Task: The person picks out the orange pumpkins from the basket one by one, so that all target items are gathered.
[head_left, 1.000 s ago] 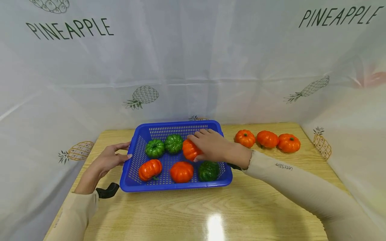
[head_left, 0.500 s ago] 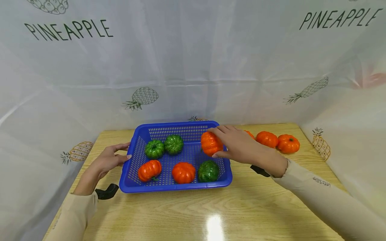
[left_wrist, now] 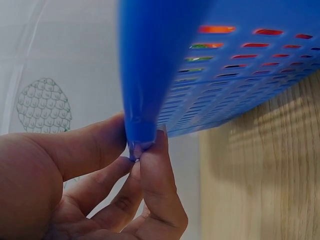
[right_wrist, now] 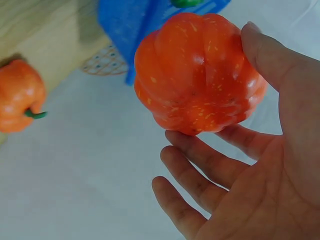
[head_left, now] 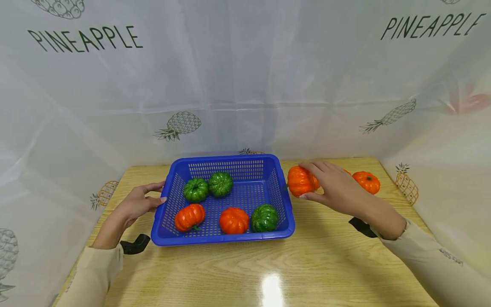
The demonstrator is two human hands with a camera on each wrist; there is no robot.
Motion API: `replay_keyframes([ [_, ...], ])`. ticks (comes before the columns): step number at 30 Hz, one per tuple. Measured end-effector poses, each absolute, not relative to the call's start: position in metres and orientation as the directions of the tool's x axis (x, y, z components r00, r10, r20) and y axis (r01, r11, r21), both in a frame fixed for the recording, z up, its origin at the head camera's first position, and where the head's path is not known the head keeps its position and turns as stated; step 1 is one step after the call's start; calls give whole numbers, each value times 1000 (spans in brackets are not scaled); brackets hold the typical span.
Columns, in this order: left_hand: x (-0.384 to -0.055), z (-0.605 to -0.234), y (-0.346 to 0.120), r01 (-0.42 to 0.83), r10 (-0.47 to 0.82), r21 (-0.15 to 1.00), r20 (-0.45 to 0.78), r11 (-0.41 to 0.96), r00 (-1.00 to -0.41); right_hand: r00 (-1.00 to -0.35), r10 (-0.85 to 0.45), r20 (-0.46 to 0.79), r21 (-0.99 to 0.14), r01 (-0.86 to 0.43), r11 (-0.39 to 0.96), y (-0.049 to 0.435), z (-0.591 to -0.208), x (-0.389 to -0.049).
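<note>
My right hand (head_left: 339, 185) grips an orange ribbed pumpkin (head_left: 298, 182) between thumb and fingers, just right of the blue plastic basket (head_left: 222, 240). In the right wrist view the pumpkin (right_wrist: 195, 75) sits at the thumb and upper fingertips, while the lower fingers (right_wrist: 180, 205) extend apart from it. My left hand (head_left: 138, 202) pinches the basket's left rim; the left wrist view shows thumb and fingers on either side of that rim (left_wrist: 142, 120). Inside the basket lie orange pumpkins (head_left: 190, 217) (head_left: 234, 221) and green pumpkins (head_left: 196, 190) (head_left: 220, 183) (head_left: 264, 218).
On the wooden table (head_left: 215, 273), more orange pumpkins stand at the back right; one pumpkin (head_left: 367, 182) shows well, others are mostly hidden by my right hand and its pumpkin. A white pineapple-print sheet (head_left: 238, 85) hangs behind and at both sides.
My right hand has lifted the orange pumpkin from the basket's back right area and carried it rightward past the rim. My left hand stays at the left rim.
</note>
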State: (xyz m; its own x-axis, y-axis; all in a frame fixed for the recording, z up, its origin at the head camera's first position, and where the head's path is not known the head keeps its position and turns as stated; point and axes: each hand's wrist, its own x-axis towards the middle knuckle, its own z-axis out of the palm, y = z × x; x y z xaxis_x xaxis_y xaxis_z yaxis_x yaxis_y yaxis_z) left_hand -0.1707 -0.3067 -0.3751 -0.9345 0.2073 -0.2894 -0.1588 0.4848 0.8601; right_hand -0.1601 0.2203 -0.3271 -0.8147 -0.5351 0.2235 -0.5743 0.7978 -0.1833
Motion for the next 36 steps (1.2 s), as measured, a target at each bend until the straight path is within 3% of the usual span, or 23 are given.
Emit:
replay_keyframes([
  [21,-171,-376,-306,-163,199,864,-287,476,-937,-879,-450,155,-211,-475,854,267,-380,-158],
  [36,-171,-375,-306,-165,201,860,-292,483,-935,-881,-444,161,-199,-470,860,273,-407,-163],
])
